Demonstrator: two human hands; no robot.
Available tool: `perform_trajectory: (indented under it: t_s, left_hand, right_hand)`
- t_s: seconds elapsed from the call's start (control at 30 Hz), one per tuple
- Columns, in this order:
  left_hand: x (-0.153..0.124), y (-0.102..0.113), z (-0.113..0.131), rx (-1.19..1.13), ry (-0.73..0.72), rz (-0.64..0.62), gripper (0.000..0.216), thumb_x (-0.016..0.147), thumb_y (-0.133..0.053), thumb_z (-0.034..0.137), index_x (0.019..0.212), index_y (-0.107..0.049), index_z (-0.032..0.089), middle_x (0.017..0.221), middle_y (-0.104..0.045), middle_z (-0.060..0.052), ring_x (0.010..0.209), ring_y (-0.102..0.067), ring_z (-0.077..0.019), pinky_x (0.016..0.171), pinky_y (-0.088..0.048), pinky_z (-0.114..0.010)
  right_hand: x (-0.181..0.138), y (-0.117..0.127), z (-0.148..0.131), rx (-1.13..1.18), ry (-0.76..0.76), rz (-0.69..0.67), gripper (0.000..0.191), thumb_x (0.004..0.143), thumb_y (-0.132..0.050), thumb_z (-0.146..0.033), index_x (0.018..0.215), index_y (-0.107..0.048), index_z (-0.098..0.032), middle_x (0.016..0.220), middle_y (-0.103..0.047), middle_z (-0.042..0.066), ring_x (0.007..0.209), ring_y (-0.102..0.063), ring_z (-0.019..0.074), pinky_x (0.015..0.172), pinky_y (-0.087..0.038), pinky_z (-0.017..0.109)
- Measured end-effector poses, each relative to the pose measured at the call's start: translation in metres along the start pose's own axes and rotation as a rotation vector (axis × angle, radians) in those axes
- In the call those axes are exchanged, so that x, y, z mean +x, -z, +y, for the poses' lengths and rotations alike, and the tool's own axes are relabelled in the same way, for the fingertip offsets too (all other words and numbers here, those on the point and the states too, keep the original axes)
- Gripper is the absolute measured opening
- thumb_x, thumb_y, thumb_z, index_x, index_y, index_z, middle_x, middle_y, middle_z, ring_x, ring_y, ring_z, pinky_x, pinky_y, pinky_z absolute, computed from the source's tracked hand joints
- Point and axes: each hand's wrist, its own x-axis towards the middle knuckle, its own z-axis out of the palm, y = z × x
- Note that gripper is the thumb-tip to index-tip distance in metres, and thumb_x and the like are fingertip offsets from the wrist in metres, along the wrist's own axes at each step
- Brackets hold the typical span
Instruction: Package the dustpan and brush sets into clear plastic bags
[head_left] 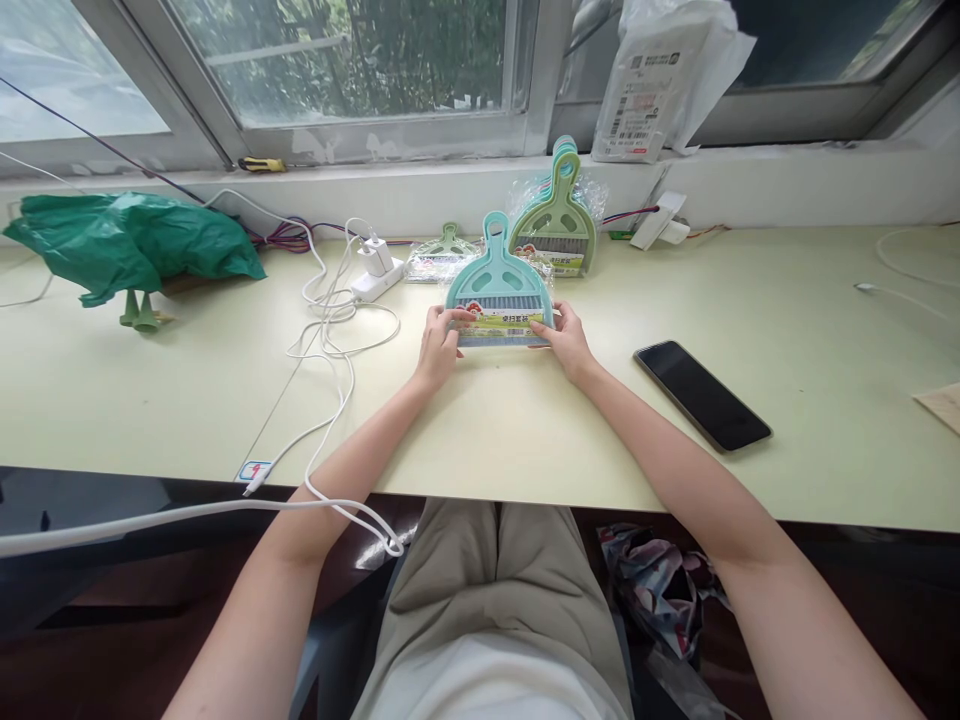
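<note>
Between my hands a light-blue dustpan and brush set (499,275) stands nearly upright on the table, its handle up and a yellow label across its front. My left hand (441,342) grips its left lower edge. On the opposite edge, my right hand (566,342) holds it with the thumb over the label. Behind it to the right, several green and blue dustpan sets (559,220) in clear plastic lean together against the wall. Another green dustpan set (444,250) in clear wrap lies behind to the left, partly hidden.
A black phone (703,395) lies right of my right arm. White cables (328,325) and a power strip (377,280) are on the left, beyond them a green plastic bag (135,240). On the sill stand a wrapped package (645,95) and a yellow cutter (261,164).
</note>
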Motion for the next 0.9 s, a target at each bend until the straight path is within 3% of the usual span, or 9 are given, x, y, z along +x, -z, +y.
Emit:
perform_trajectory:
  t_s: [0.2, 0.5, 0.73, 0.9]
  left_hand:
    - [-0.001, 0.000, 0.003, 0.023, -0.107, -0.027, 0.037, 0.079, -0.040, 0.011, 0.109, -0.058, 0.021, 0.118, -0.046, -0.009, 0.100, -0.055, -0.0161, 0.056, -0.058, -0.019]
    - [0.001, 0.002, -0.003, 0.082, -0.123, 0.090, 0.017, 0.087, -0.049, 0.025, 0.103, -0.054, 0.021, 0.111, -0.060, -0.006, 0.082, -0.061, -0.0123, 0.066, -0.052, -0.023]
    - [0.002, 0.001, -0.006, -0.102, -0.077, 0.148, 0.040, 0.090, -0.052, 0.038, 0.126, -0.037, 0.029, 0.117, -0.062, -0.006, 0.080, -0.067, -0.0121, 0.064, -0.052, -0.023]
    - [0.009, 0.001, -0.018, -0.130, 0.001, 0.135, 0.046, 0.093, -0.045, 0.045, 0.135, -0.042, 0.026, 0.107, -0.067, -0.007, 0.089, -0.067, -0.0162, 0.070, -0.055, -0.026]
  right_hand:
    - [0.001, 0.003, 0.001, 0.036, -0.009, 0.034, 0.063, 0.053, -0.082, -0.056, 0.095, -0.046, -0.026, 0.094, -0.069, 0.001, 0.084, -0.067, 0.0219, 0.065, -0.060, 0.039]
    - [0.002, 0.004, 0.000, 0.028, -0.010, 0.010, 0.063, 0.056, -0.080, -0.058, 0.098, -0.045, -0.026, 0.098, -0.069, 0.003, 0.086, -0.068, 0.0227, 0.067, -0.061, 0.041]
    - [0.000, 0.001, -0.001, 0.041, -0.001, 0.006, 0.064, 0.056, -0.080, -0.059, 0.098, -0.045, -0.026, 0.099, -0.069, 0.002, 0.086, -0.068, 0.0216, 0.065, -0.062, 0.039]
    - [-0.001, 0.001, -0.001, 0.043, -0.022, 0.019, 0.063, 0.055, -0.081, -0.055, 0.099, -0.045, -0.026, 0.100, -0.069, 0.003, 0.088, -0.069, 0.0240, 0.067, -0.062, 0.043]
